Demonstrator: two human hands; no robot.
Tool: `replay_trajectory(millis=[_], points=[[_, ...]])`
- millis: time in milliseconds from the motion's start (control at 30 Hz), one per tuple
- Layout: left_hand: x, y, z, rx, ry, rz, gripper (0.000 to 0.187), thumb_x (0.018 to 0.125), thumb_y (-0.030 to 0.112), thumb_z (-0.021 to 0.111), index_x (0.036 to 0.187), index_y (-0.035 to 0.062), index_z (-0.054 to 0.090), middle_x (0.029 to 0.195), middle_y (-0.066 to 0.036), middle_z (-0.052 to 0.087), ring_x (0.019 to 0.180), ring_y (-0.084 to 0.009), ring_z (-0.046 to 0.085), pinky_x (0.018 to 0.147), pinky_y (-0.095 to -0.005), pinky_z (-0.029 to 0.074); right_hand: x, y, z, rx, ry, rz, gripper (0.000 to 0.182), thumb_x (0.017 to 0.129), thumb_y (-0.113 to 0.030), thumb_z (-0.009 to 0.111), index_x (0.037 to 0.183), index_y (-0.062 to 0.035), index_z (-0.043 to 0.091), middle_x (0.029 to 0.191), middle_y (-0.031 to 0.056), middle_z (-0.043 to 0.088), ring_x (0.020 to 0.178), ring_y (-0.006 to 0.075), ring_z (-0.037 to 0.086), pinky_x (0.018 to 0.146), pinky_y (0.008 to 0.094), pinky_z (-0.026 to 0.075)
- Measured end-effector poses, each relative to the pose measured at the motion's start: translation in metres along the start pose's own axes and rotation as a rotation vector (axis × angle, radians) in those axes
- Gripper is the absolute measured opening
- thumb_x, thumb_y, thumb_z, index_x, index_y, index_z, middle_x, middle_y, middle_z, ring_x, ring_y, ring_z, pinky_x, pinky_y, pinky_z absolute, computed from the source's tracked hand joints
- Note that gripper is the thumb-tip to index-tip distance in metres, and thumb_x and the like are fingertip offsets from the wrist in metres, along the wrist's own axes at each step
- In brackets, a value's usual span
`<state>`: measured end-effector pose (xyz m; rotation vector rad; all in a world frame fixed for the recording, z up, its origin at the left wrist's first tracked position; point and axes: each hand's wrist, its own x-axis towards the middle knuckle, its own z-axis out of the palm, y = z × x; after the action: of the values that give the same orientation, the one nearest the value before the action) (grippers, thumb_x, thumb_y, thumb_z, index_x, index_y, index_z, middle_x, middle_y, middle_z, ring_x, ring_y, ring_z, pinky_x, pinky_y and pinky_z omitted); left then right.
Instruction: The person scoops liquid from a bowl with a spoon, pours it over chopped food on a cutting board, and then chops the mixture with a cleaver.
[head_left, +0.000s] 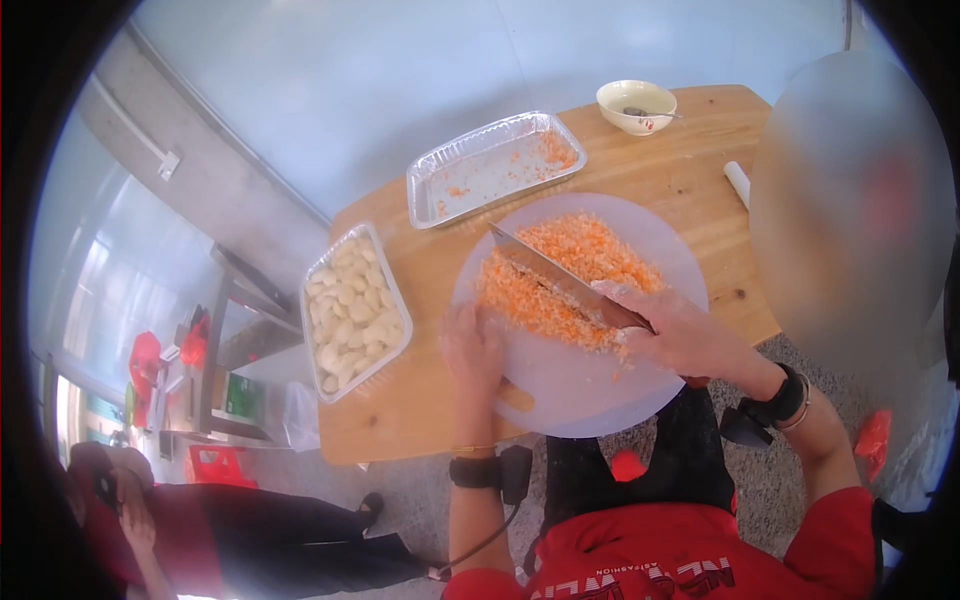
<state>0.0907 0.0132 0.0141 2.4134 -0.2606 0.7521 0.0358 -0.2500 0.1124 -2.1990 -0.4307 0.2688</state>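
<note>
Chopped mixture (pixel 590 245), my right fingers (pixel 622 294) clamped on the knife (pixel 548 268); left fingers (pixel 468 322), spacing unclear, at the board's (pixel 590 395) nine o'clock.

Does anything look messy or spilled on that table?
Nothing looks clearly spilled or broken. It's only a bit messy: orange bits are scattered inside the far foil tray, and a few lie outside the pile on the round board, near the right hand.

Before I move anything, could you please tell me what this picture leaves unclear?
In the head view:
Knife handle: mostly hidden by the right hand.
White stick: lower end lost in the blur.
Bowl: contents too small to identify.
Other person: cut off by the dark edge.
</note>
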Motion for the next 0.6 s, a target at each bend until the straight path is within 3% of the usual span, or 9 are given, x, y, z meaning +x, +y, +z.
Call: replay_trajectory(millis=[133, 267, 300, 367, 400, 433, 467, 567, 600], points=[[-0.001, -0.003, 0.004, -0.022, 0.017, 0.008, 0.019, 0.071, 0.006, 0.057, 0.090, 0.0009, 0.057, 0.091, -0.016, 0.056, 0.089, -0.0349, 0.052, 0.079, -0.0424, 0.042, -0.002, 0.001, -0.002, -0.007, 0.070, -0.189, 0.052, 0.079, -0.011, 0.049, 0.130, -0.0002, 0.042, 0.079, 0.0223, 0.059, 0.073, 0.0329, 0.061, 0.068, 0.0390, 0.047], [-0.007, -0.006, 0.010, -0.105, 0.065, -0.040, 0.021, 0.070, 0.005, 0.055, 0.091, 0.0001, 0.059, 0.093, -0.014, 0.058, 0.093, -0.0296, 0.054, 0.082, -0.0392, 0.043, -0.004, 0.002, 0.011, -0.012, 0.008, -0.133, 0.050, 0.084, -0.014, 0.048, 0.132, -0.0046, 0.042, 0.106, 0.0218, 0.059, 0.098, 0.0331, 0.058, 0.086, 0.0400, 0.044], [-0.013, -0.028, 0.014, -0.290, -0.010, -0.115, 0.024, 0.071, 0.006, 0.056, 0.094, 0.0004, 0.059, 0.094, -0.012, 0.057, 0.089, -0.0268, 0.054, 0.078, -0.0375, 0.044, 0.001, 0.023, 0.026, 0.150, -0.034, -0.284, 0.049, 0.087, -0.017, 0.046, 0.135, -0.0063, 0.039, 0.116, 0.0188, 0.056, 0.107, 0.0335, 0.054, 0.093, 0.0413, 0.040], [-0.023, -0.072, 0.027, -0.648, -0.118, -0.306, 0.029, 0.074, 0.008, 0.056, 0.101, 0.0012, 0.060, 0.096, -0.009, 0.055, 0.082, -0.0212, 0.054, 0.069, -0.0340, 0.047, 0.003, 0.057, 0.047, -0.097, 0.197, -0.520, 0.050, 0.088, -0.018, 0.045, 0.135, -0.0055, 0.036, 0.115, 0.0228, 0.056, 0.103, 0.0349, 0.056, 0.090, 0.0432, 0.041], [-0.025, -0.119, 0.041, -0.601, -0.101, -0.147, 0.028, 0.075, 0.008, 0.055, 0.101, -0.0010, 0.059, 0.097, -0.012, 0.056, 0.085, -0.0241, 0.054, 0.072, -0.0370, 0.046, -0.001, 0.026, 0.031, 0.024, 0.159, -0.491, 0.044, 0.087, -0.016, 0.044, 0.129, -0.0028, 0.042, 0.102, 0.0260, 0.058, 0.095, 0.0366, 0.058, 0.083, 0.0444, 0.044], [-0.018, -0.034, 0.017, -0.159, 0.174, 0.355, 0.025, 0.078, 0.009, 0.053, 0.099, -0.0032, 0.058, 0.095, -0.014, 0.057, 0.088, -0.0281, 0.054, 0.077, -0.0402, 0.044, -0.006, 0.015, 0.027, 0.047, 0.145, -0.413, 0.041, 0.084, -0.014, 0.045, 0.122, 0.0002, 0.047, 0.090, 0.0264, 0.059, 0.088, 0.0395, 0.059, 0.076, 0.0456, 0.045], [-0.012, -0.026, 0.003, 0.020, 0.061, 0.289, 0.025, 0.076, 0.009, 0.052, 0.096, -0.0046, 0.059, 0.092, -0.017, 0.057, 0.091, -0.0333, 0.053, 0.081, -0.0424, 0.043, -0.001, 0.008, 0.031, 0.063, 0.246, -0.437, 0.042, 0.081, -0.012, 0.047, 0.120, 0.0019, 0.048, 0.086, 0.0257, 0.059, 0.087, 0.0403, 0.058, 0.074, 0.0461, 0.045], [0.005, -0.029, -0.001, 0.015, -0.061, 0.217, 0.023, 0.072, 0.007, 0.053, 0.091, -0.0043, 0.059, 0.088, -0.019, 0.056, 0.089, -0.0357, 0.053, 0.080, -0.0424, 0.043, -0.009, 0.008, 0.035, 0.059, 0.155, -0.320, 0.044, 0.079, -0.012, 0.047, 0.120, 0.0026, 0.048, 0.087, 0.0265, 0.058, 0.086, 0.0409, 0.057, 0.075, 0.0464, 0.044], [0.009, 0.014, -0.018, -0.082, -0.161, 0.414, 0.023, 0.070, 0.007, 0.053, 0.089, -0.0038, 0.059, 0.088, -0.019, 0.056, 0.089, -0.0361, 0.052, 0.080, -0.0426, 0.042, -0.007, 0.017, 0.045, 0.148, 0.175, -0.377, 0.044, 0.079, -0.012, 0.046, 0.121, 0.0022, 0.047, 0.089, 0.0268, 0.059, 0.086, 0.0403, 0.058, 0.075, 0.0461, 0.045]])
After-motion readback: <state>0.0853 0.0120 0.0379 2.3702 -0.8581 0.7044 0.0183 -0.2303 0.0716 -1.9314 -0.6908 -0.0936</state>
